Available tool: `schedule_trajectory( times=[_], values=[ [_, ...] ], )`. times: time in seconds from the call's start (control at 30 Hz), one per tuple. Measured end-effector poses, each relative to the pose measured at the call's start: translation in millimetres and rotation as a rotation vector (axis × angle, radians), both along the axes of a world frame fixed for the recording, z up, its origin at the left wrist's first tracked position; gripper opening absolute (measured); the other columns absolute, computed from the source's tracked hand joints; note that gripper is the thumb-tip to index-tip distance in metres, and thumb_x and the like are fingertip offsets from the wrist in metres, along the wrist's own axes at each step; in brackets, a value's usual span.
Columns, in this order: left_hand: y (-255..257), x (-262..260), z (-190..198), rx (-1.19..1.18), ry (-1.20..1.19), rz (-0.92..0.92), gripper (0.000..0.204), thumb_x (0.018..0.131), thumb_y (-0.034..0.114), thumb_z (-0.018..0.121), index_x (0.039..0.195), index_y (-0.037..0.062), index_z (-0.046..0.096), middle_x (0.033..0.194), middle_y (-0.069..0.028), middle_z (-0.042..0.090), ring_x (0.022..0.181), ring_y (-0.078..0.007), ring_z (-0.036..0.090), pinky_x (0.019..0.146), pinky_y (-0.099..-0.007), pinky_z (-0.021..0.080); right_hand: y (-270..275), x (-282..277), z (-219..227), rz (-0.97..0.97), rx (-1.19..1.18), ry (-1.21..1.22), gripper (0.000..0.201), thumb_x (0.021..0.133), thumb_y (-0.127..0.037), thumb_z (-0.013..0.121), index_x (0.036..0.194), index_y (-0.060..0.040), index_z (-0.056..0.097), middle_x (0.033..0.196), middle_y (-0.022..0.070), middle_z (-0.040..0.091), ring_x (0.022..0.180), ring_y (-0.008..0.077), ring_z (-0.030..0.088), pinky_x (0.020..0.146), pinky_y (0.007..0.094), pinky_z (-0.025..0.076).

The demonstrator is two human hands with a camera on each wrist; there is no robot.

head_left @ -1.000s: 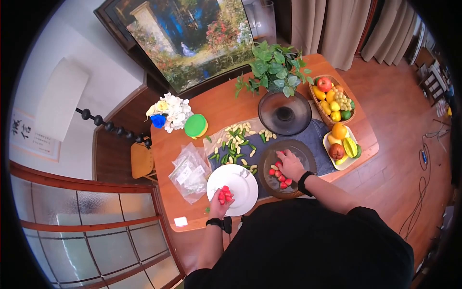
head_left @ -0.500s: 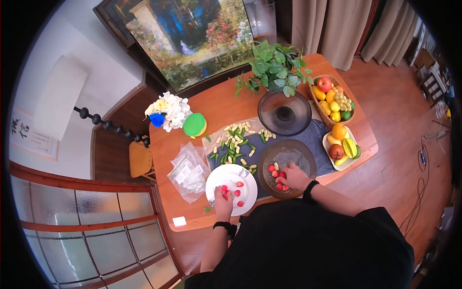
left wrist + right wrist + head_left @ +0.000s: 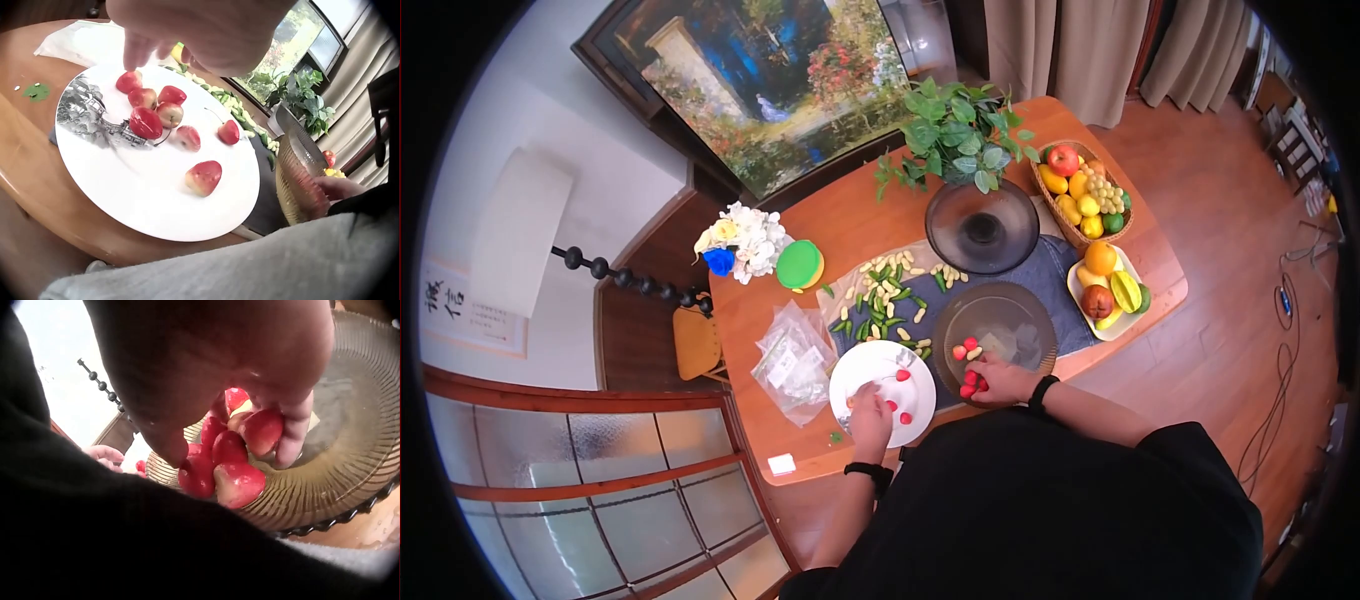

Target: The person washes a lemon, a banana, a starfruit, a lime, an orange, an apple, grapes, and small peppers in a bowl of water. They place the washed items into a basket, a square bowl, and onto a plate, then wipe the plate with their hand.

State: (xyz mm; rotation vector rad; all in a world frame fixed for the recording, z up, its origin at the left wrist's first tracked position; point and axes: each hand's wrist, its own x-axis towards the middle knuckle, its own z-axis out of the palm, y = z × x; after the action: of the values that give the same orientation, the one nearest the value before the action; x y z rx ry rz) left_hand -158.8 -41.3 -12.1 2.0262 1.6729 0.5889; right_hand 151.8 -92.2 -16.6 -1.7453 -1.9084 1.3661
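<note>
Over the white plate [image 3: 870,358], my left hand [image 3: 870,418] hangs with its fingers pointing down. In the left wrist view its fingertips are right at one of several small red, strawberry-shaped fruits [image 3: 204,178] lying on the plate; one has a thin stem. My right hand [image 3: 1003,382] reaches into the ribbed brown glass bowl [image 3: 1038,318], thumb and fingers curled round a cluster of the same red fruits [image 3: 240,485]. Farther back in this bowl lie more red fruits [image 3: 959,352] and a peanut [image 3: 972,343]. Water shows in the bowl.
Peanuts and green peppers [image 3: 878,300] lie scattered behind the plate. Clear plastic bags [image 3: 792,365] lie at left. A second dark glass bowl [image 3: 950,225], a fruit basket [image 3: 1088,235] and a fruit tray [image 3: 1112,328] stand beyond. A potted plant [image 3: 960,130] is at the back.
The left hand has let its red fruits go onto the plate; its fingers have loosened. In the bowl, the right hand has drawn red fruits together towards the near side.
</note>
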Motion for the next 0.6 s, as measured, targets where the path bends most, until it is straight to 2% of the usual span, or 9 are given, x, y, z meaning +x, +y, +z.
schedule_trajectory(
  times=[0.07, 0.1, 0.17, 0.2, 0.27, 0.33, 0.37, 0.43, 0.6],
  values=[
    [10, 32, 21, 0.062, -0.047, -0.348, 0.030, 0.082, 0.009, 0.060, 0.111, 0.0026, 0.060, 0.114, -0.0176, 0.060, 0.100, -0.0368, 0.061, 0.087, -0.0431, 0.051, 1, 0, 3, 0.015, -0.012, 0.021, 0.049, 0.080, -0.036, 0.069, 0.120, -0.0088, 0.058, 0.121, 0.0223, 0.050, 0.110, 0.0406, 0.057, 0.096, 0.0443, 0.047],
    [15, 50, 27, 0.063, -0.047, -0.348, 0.030, 0.082, 0.009, 0.060, 0.111, 0.0026, 0.060, 0.114, -0.0176, 0.060, 0.100, -0.0368, 0.061, 0.087, -0.0431, 0.051, 0, 1, 0, 0.018, -0.013, 0.025, 0.049, 0.081, -0.036, 0.069, 0.120, -0.0085, 0.058, 0.122, 0.0228, 0.050, 0.110, 0.0413, 0.057, 0.095, 0.0444, 0.047],
    [23, 88, 35, 0.066, -0.040, -0.656, 0.032, 0.079, 0.010, 0.063, 0.110, 0.0030, 0.059, 0.109, -0.0179, 0.060, 0.101, -0.0360, 0.061, 0.085, -0.0432, 0.051, -1, 4, -3, 0.019, -0.010, 0.025, 0.049, 0.081, -0.036, 0.069, 0.120, -0.0082, 0.057, 0.122, 0.0233, 0.050, 0.110, 0.0421, 0.057, 0.095, 0.0445, 0.047],
    [27, 102, 34, 0.069, -0.041, -0.659, 0.032, 0.079, 0.010, 0.063, 0.110, 0.0030, 0.059, 0.109, -0.0179, 0.060, 0.101, -0.0360, 0.061, 0.085, -0.0432, 0.051, -1, 5, -4, 0.038, 0.012, 0.021, 0.049, 0.080, -0.037, 0.070, 0.117, -0.0072, 0.059, 0.117, 0.0225, 0.055, 0.106, 0.0412, 0.059, 0.093, 0.0444, 0.048],
    [30, 125, 32, -0.074, 0.080, -0.861, 0.038, 0.082, 0.011, 0.064, 0.118, 0.0041, 0.057, 0.112, -0.0184, 0.060, 0.105, -0.0366, 0.060, 0.089, -0.0433, 0.049, -1, 9, -13, 0.049, 0.037, 0.015, 0.048, 0.079, -0.037, 0.070, 0.114, -0.0061, 0.061, 0.112, 0.0216, 0.059, 0.102, 0.0404, 0.061, 0.091, 0.0442, 0.049],
    [27, 138, 27, -0.128, 0.117, -0.933, 0.034, 0.082, 0.013, 0.064, 0.114, 0.0038, 0.056, 0.110, -0.0194, 0.060, 0.101, -0.0374, 0.061, 0.085, -0.0444, 0.050, 0, 15, -22, 0.086, 0.039, 0.163, 0.043, 0.078, -0.036, 0.072, 0.106, -0.0043, 0.065, 0.095, 0.0174, 0.068, 0.092, 0.0358, 0.066, 0.084, 0.0423, 0.051],
    [25, 142, 25, -0.186, 0.156, -0.997, 0.031, 0.082, 0.014, 0.064, 0.110, 0.0036, 0.054, 0.108, -0.0204, 0.060, 0.097, -0.0382, 0.063, 0.082, -0.0454, 0.051, -3, 16, -26, 0.076, 0.042, 0.163, 0.043, 0.078, -0.036, 0.072, 0.106, -0.0043, 0.065, 0.095, 0.0174, 0.068, 0.092, 0.0358, 0.066, 0.084, 0.0423, 0.051],
    [24, 145, 14, -0.233, 0.190, -0.997, 0.031, 0.084, 0.016, 0.063, 0.110, 0.0036, 0.054, 0.109, -0.0208, 0.060, 0.098, -0.0391, 0.062, 0.083, -0.0460, 0.051, -6, 15, -24, -0.026, 0.019, 0.207, 0.038, 0.077, -0.033, 0.074, 0.099, -0.0035, 0.067, 0.084, 0.0142, 0.070, 0.083, 0.0313, 0.068, 0.078, 0.0397, 0.053],
    [24, 149, -17, -0.337, 0.203, -0.975, 0.026, 0.085, 0.017, 0.061, 0.106, 0.0039, 0.054, 0.105, -0.0211, 0.061, 0.098, -0.0401, 0.061, 0.083, -0.0469, 0.050, -9, 20, -21, -0.077, -0.087, 0.170, 0.034, 0.077, -0.028, 0.075, 0.098, -0.0029, 0.066, 0.084, 0.0127, 0.070, 0.080, 0.0263, 0.068, 0.073, 0.0368, 0.053]
  ],
)
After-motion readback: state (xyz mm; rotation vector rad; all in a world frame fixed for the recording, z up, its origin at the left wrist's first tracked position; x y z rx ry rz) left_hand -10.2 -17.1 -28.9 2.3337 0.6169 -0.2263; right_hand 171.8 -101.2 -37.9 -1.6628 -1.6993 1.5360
